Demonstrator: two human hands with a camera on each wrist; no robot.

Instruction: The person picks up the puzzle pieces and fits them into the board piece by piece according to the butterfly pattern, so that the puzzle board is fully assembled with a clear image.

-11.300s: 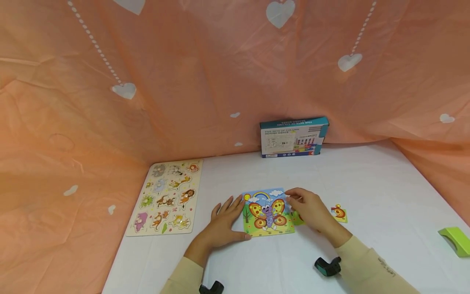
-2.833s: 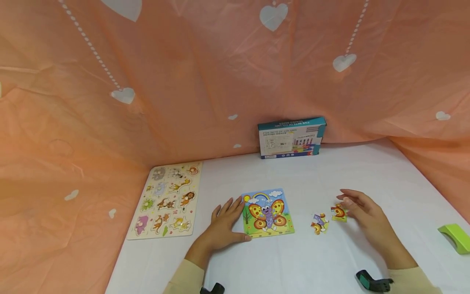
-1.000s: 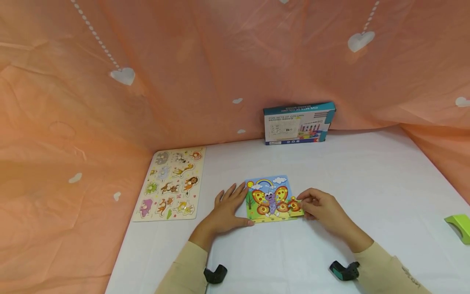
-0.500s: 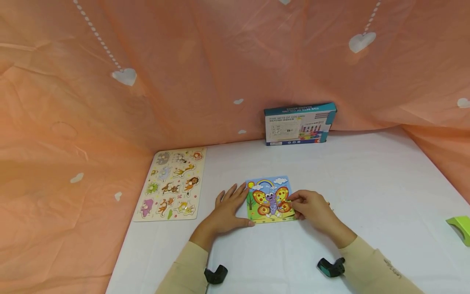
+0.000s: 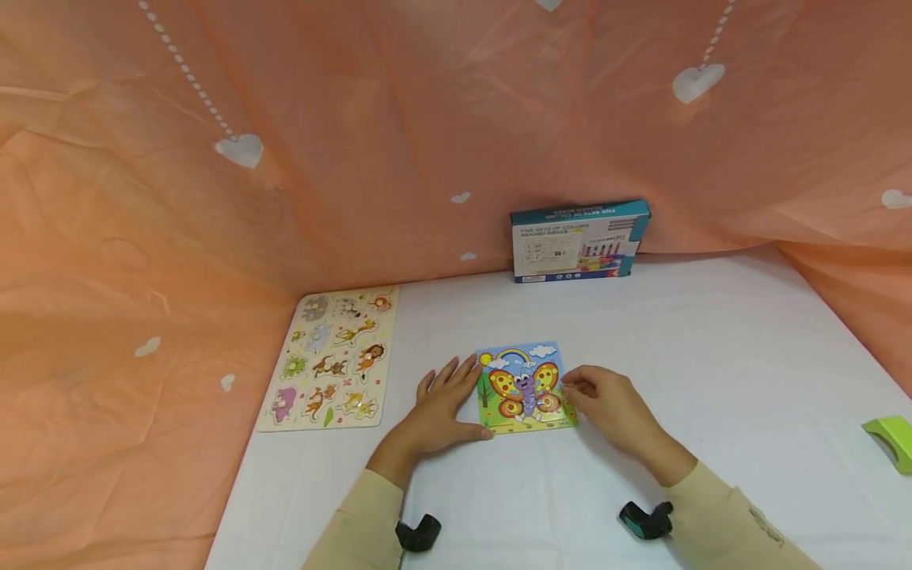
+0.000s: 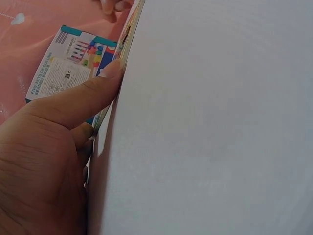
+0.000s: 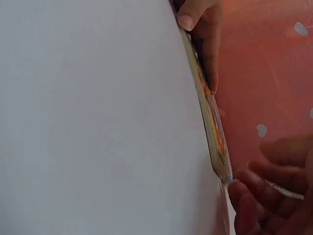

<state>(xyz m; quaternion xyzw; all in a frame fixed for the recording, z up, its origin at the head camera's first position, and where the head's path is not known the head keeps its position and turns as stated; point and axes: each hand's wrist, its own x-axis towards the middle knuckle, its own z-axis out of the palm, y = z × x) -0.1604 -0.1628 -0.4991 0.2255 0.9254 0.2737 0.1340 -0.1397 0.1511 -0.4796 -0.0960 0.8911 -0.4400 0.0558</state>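
Observation:
In the head view, a square butterfly jigsaw puzzle (image 5: pixel 526 392) lies flat at the middle of the table. My left hand (image 5: pixel 442 412) rests along its left side, fingers straight and spread, thumb at the near left corner; the left wrist view shows that thumb (image 6: pixel 83 98) against the board's edge. My right hand (image 5: pixel 609 408) is at the right edge, its fingertips bent loosely beside the lower-right wing, with no piece showing between them. In the right wrist view, the fingers (image 7: pixel 266 188) sit close by the board's corner.
An animal peg puzzle board (image 5: pixel 331 360) lies at the left. A boxed bead set (image 5: pixel 580 241) stands at the back against the orange curtain (image 5: pixel 399 158). A green arch block (image 5: pixel 892 443) is near the right edge of the white table (image 5: pixel 748 356).
My right hand took a puzzle piece from the right, brought it over the board's lower right and let it go there. The left hand has stayed at the board's left side.

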